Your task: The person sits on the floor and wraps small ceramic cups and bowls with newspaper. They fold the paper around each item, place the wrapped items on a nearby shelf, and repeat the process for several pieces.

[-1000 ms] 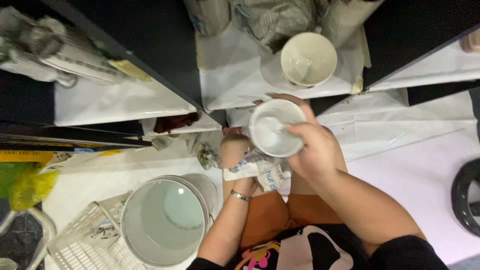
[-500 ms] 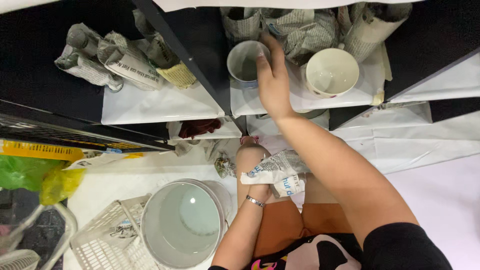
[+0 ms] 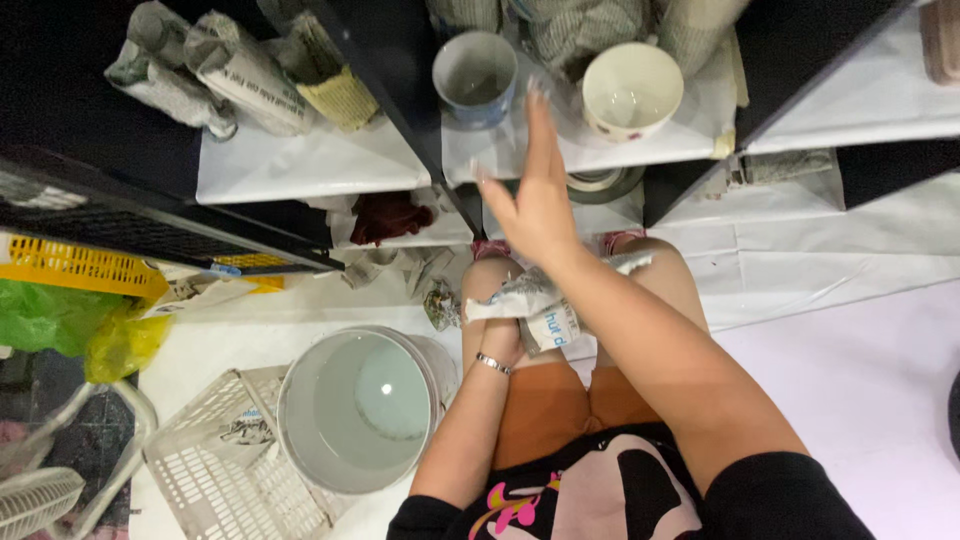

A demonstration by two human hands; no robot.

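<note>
Right hand (image 3: pixel 535 205) fingers spread, empty, just below blue cup (image 3: pixel 476 75) on shelf (image 3: pixel 310 165); left hand (image 3: pixel 505 335) grips crumpled newspaper (image 3: pixel 540 305).

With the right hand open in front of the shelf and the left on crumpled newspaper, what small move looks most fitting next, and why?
Probably draw the right hand back to the crumpled newspaper under the left hand on the lap. The right hand is open and holds nothing, the blue-rimmed cup stands apart from it on the shelf, and the paper is still bunched.
</note>
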